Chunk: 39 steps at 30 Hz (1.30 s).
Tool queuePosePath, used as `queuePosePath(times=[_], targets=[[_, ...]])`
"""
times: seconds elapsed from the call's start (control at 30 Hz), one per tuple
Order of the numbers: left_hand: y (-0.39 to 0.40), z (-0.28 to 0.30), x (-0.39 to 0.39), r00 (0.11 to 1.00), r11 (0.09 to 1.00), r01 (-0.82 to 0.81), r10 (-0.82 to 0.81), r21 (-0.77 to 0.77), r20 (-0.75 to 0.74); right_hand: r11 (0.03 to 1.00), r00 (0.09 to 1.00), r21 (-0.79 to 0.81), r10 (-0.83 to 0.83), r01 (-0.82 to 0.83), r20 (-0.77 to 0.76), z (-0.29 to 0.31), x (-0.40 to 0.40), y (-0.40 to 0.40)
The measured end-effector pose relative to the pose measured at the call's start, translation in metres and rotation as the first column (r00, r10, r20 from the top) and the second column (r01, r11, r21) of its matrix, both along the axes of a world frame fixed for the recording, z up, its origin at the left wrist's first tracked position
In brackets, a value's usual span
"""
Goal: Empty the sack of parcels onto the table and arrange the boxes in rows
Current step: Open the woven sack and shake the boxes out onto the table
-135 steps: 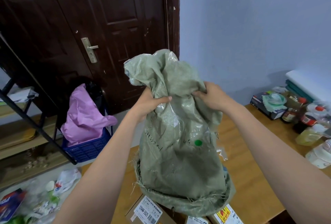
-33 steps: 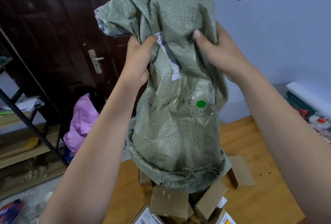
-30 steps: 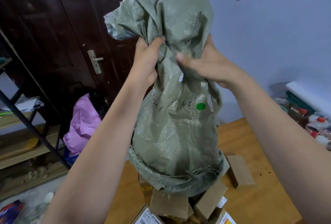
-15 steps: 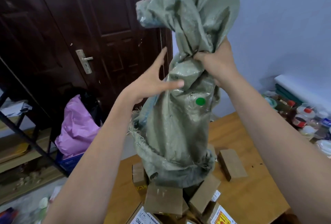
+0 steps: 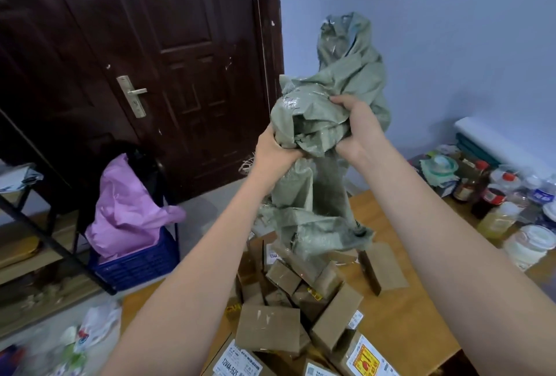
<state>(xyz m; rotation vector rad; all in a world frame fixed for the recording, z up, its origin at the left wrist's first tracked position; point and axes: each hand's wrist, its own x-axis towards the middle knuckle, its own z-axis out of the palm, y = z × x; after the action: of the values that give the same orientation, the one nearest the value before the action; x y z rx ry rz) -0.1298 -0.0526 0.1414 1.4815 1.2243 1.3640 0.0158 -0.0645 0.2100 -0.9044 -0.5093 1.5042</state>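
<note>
- The sack (image 5: 325, 123) hangs in the air above the middle of the surface (image 5: 415, 315), limp and crumpled. Its frayed mouth trails just over the pile of boxes (image 5: 288, 294) and looks to brush the topmost ones.
- Both hands are bunching it. The left hand (image 5: 275, 153) has its fingers curled into the cloth from below; the right hand (image 5: 358, 132) clutches the folds from the side.
- Half a second ago the left hand was spread open against the sack while the right alone held its neck. Now both grip, and the sack has collapsed from a full, rounded shape into a slack wad.
- To my eye that means it is emptied, or nearly so; whether a parcel is still caught inside I cannot tell.
- The boxes lie heaped anyhow toward the near edge, one apart (image 5: 382, 267) nearer the right edge. No rows yet, so the arranging is all still to do once the sack is put aside.
- Bottles and jars (image 5: 493, 195) crowd the far right corner.
- Beyond stand a dark door (image 5: 180, 44), a blue crate (image 5: 135, 264) holding pink wrapping, and a shelf (image 5: 18, 225) at the left.
</note>
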Motion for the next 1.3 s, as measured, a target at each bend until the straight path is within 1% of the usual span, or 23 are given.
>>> queuePosePath(times=[0.07, 0.17, 0.33, 0.4, 0.47, 0.53, 0.6, 0.63, 0.7, 0.73, 0.77, 0.8, 0.87, 0.9, 0.93, 0.97, 1.0, 1.03, 1.1, 1.13, 1.2, 1.23, 1.3], targets=[[0.004, -0.002, -0.001, 0.999, 0.999, -0.043, 0.043, 0.004, -0.001, 1.0, 0.999, -0.017, 0.027, -0.027, 0.034, -0.006, 0.011, 0.001], [0.011, -0.004, 0.002, 0.997, 0.997, -0.076, 0.076, 0.009, 0.016, 0.996, 0.986, -0.083, 0.051, -0.038, 0.157, -0.024, 0.023, 0.01], [0.022, -0.001, 0.015, 0.99, 0.984, -0.142, 0.142, 0.106, 0.008, 0.942, 0.938, -0.307, 0.221, -0.134, 0.268, -0.057, 0.042, 0.016], [0.024, 0.001, 0.021, 0.99, 0.98, -0.132, 0.139, 0.15, -0.036, 0.918, 0.922, -0.394, 0.195, -0.051, 0.334, -0.067, 0.053, 0.018], [0.028, 0.002, 0.028, 0.99, 0.977, -0.113, 0.126, 0.179, -0.065, 0.894, 0.919, -0.448, 0.168, 0.01, 0.356, -0.073, 0.066, 0.022], [0.034, 0.003, 0.035, 0.99, 0.975, -0.109, 0.125, 0.195, -0.072, 0.89, 0.922, -0.456, 0.159, 0.021, 0.354, -0.076, 0.077, 0.025], [0.041, 0.006, 0.044, 0.987, 0.972, -0.12, 0.139, 0.203, -0.084, 0.896, 0.931, -0.439, 0.097, 0.073, 0.352, -0.074, 0.09, 0.024], [0.046, 0.007, 0.048, 0.985, 0.97, -0.126, 0.148, 0.21, -0.092, 0.903, 0.939, -0.426, 0.099, 0.054, 0.33, -0.072, 0.098, 0.022], [0.056, 0.01, 0.055, 0.979, 0.965, -0.133, 0.163, 0.226, -0.12, 0.911, 0.932, -0.405, 0.213, -0.081, 0.294, -0.072, 0.117, 0.017], [0.061, 0.011, 0.058, 0.978, 0.963, -0.135, 0.168, 0.234, -0.125, 0.901, 0.895, -0.42, 0.27, -0.106, 0.355, -0.074, 0.127, 0.016], [0.066, 0.012, 0.062, 0.978, 0.962, -0.137, 0.17, 0.238, -0.122, 0.903, 0.835, -0.425, 0.282, -0.064, 0.472, -0.074, 0.136, 0.016], [0.071, 0.012, 0.067, 0.978, 0.962, -0.136, 0.169, 0.238, -0.123, 0.92, 0.748, -0.391, 0.248, 0.017, 0.616, -0.073, 0.143, 0.015], [0.081, 0.01, 0.079, 0.977, 0.965, -0.12, 0.156, 0.232, -0.144, 0.961, 0.522, -0.222, 0.105, 0.167, 0.846, -0.072, 0.148, 0.018], [0.086, 0.008, 0.086, 0.978, 0.969, -0.105, 0.142, 0.226, -0.153, 0.979, 0.405, -0.093, 0.012, 0.182, 0.914, -0.07, 0.148, 0.021], [0.091, 0.006, 0.094, 0.98, 0.973, -0.085, 0.121, 0.216, -0.157, 0.99, 0.317, 0.023, -0.068, 0.142, 0.946, -0.068, 0.148, 0.025], [0.096, 0.003, 0.102, 0.983, 0.976, -0.067, 0.1, 0.205, -0.156, 0.994, 0.259, 0.097, -0.107, 0.054, 0.96, -0.065, 0.145, 0.027], [0.099, 0.0, 0.112, 0.986, 0.98, -0.048, 0.078, 0.192, -0.15, 0.992, 0.233, 0.112, -0.096, -0.053, 0.968, -0.066, 0.144, 0.031], [0.103, -0.002, 0.123, 0.989, 0.985, -0.036, 0.059, 0.171, -0.135, 0.986, 0.211, 0.079, -0.046, -0.148, 0.976, -0.067, 0.143, 0.036], [0.109, -0.007, 0.146, 0.999, 0.994, -0.016, 0.021, 0.104, -0.047, 0.97, 0.171, -0.022, 0.065, -0.243, 0.983, -0.081, 0.145, 0.048], [0.113, -0.011, 0.158, 1.0, 0.998, -0.01, 0.009, 0.058, 0.019, 0.969, 0.17, -0.054, 0.097, -0.241, 0.981, -0.091, 0.146, 0.054], [0.119, -0.021, 0.182, 0.99, 0.999, 0.003, 0.001, -0.031, 0.138, 0.98, 0.212, -0.067, 0.107, -0.187, 0.971, -0.111, 0.15, 0.068], [0.124, -0.029, 0.194, 0.982, 0.996, 0.024, -0.007, -0.091, 0.188, 0.988, 0.238, -0.053, 0.086, -0.143, 0.967, -0.12, 0.151, 0.073], [0.128, -0.041, 0.22, 0.959, 0.973, 0.104, -0.043, -0.205, 0.282, 0.999, 0.298, 0.036, -0.03, -0.017, 0.954, -0.138, 0.16, 0.08]])
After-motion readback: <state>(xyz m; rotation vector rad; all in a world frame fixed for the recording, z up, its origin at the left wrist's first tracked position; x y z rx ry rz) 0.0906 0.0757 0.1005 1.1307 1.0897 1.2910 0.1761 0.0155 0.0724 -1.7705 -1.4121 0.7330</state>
